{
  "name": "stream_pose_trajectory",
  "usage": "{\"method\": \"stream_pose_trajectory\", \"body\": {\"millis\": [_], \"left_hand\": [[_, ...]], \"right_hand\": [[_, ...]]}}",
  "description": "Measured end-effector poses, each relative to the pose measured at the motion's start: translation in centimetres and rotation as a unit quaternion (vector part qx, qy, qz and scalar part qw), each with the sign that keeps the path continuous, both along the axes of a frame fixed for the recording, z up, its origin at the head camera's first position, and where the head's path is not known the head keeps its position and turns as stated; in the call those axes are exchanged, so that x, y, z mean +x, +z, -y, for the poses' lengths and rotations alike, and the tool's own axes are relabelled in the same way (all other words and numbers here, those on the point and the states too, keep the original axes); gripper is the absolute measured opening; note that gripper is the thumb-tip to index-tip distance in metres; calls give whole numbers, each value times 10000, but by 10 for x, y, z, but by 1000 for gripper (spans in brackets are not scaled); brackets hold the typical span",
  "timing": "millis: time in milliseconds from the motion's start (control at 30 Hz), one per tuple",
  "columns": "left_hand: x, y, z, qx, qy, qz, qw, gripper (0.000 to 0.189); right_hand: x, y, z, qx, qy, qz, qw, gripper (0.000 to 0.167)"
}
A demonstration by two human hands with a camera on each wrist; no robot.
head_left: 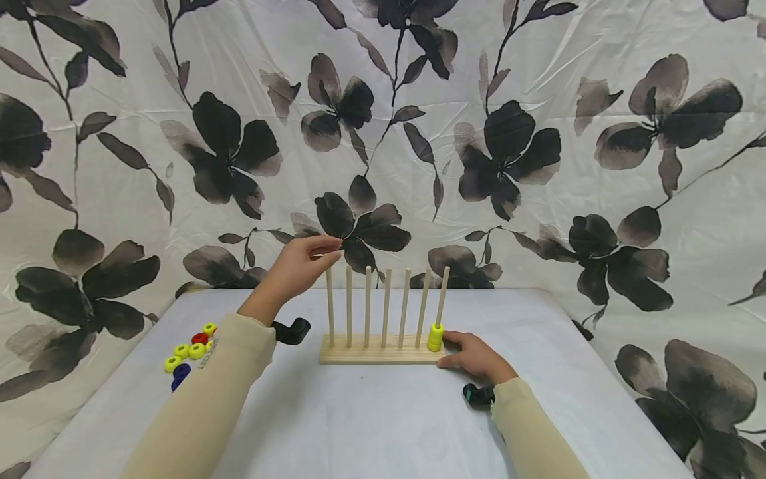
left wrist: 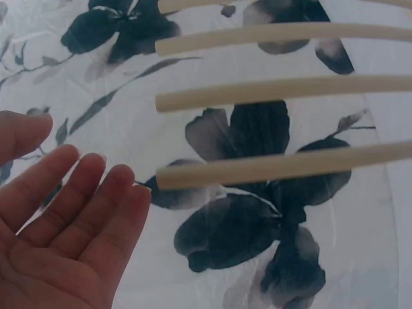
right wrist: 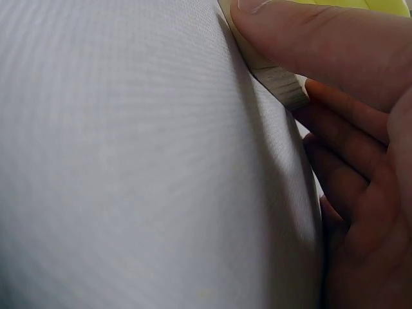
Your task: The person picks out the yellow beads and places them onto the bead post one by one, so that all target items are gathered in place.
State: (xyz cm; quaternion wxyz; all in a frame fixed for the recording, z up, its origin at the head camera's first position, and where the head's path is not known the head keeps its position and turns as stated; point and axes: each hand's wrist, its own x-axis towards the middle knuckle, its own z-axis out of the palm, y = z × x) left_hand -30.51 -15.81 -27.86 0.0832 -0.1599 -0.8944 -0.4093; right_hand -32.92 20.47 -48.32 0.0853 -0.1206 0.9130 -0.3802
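Sleeves lie nearest; left hand empty, fingers loosely extended, beside pegs; right hand grips base's end by yellow beads.

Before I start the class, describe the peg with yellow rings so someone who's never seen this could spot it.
On the white table stands a pale wooden rack with a row of seven pegs. Follow the row to its right end in the head view. That last peg alone has yellow rings around its foot; the other six are bare.
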Motion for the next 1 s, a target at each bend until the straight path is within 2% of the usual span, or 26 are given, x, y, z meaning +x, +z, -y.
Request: {"method": "stream_pose_trajectory", "body": {"millis": [267,600,833,1000], "left_hand": [[7,-7,22,-69,283,-146,9995,44],[16,-17,49,-263,456,-264,9983,48],[21,-29,72,-430,716,-216,9963,48],[27,-38,85,-407,877,30,9953,52]], "right_hand": [[0,0,0,-59,-20,26,10000,79],[-2,-3,-1,63,40,-17,10000,78],[-2,-3,-2,47,98,-21,9999,79],[-1,-2,-2,110,38,-18,9999,78]]}}
